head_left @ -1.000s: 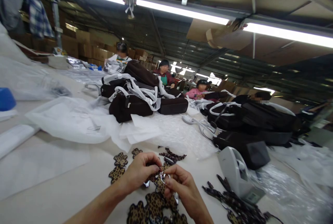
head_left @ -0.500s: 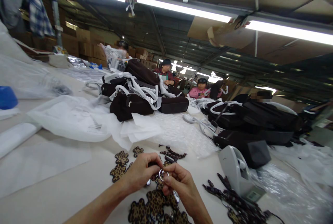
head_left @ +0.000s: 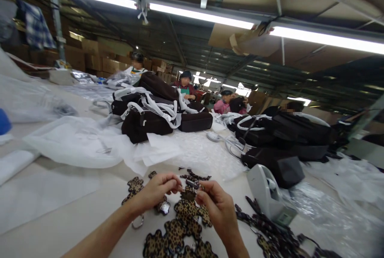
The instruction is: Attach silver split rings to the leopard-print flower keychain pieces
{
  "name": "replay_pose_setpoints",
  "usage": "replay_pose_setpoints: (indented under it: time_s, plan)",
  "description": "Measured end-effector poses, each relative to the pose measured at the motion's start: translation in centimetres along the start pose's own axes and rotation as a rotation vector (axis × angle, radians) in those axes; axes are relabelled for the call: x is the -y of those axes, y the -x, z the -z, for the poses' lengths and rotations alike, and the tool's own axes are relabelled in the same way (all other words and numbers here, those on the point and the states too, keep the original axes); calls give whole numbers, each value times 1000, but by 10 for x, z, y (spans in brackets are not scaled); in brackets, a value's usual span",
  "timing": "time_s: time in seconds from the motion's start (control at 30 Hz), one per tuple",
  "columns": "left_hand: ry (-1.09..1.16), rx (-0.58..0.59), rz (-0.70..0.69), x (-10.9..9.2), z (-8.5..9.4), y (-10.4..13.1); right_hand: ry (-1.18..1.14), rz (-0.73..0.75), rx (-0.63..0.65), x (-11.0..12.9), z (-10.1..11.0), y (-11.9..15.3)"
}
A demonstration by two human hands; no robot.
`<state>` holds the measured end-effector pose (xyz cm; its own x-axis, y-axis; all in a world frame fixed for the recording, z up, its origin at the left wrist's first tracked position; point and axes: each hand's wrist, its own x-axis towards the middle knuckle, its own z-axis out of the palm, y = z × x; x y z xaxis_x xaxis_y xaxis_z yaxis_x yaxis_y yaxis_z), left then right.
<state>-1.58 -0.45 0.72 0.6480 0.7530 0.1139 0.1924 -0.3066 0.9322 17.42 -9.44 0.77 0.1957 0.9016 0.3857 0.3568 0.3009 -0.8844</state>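
My left hand is closed, its fingers curled together at the tips; whatever they may pinch is too small to make out. To its right, my right hand pinches a small metal ring, partly hidden by the fingers. Below and between the hands lie several leopard-print bear-shaped charms in a loose pile. More bear charms lie beyond my left forearm. A loose metal ring rests on the table beside that forearm. Dark patterned straps lie just past my fingers.
A grey-white tape dispenser stands at the right, beside a heap of dark patterned straps. Dark bags with white-wrapped handles are piled ahead, with more bags at right. Plastic wrapping covers the left. Several people work across the table.
My hands have moved apart, having been together at the metal ring. The ring is now mostly hidden at my right fingertips. The view has shifted slightly; co-workers across the table have moved.
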Motion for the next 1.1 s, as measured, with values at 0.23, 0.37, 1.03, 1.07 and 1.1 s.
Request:
replay_pose_setpoints:
  time_s: [0.23, 0.37, 1.03, 1.07, 1.1]
  plan:
    - [-598, 6, -84, -3, -23, -59, 120, 78, -179, -1, 29, -1]
    - [-764, 124, -104, -5, -69, -81, 141, 83, -208, -8, 47, -3]
    - [-940, 179, -190, 4, -96, -88, 35, 44, -223, -6, 67, -3]
    - [-933, 158, -183, 5, -93, -88, 1, 33, -208, -6, 66, -3]
    - [-924, 134, -171, 6, -87, -87, -33, 20, -193, -5, 64, -3]
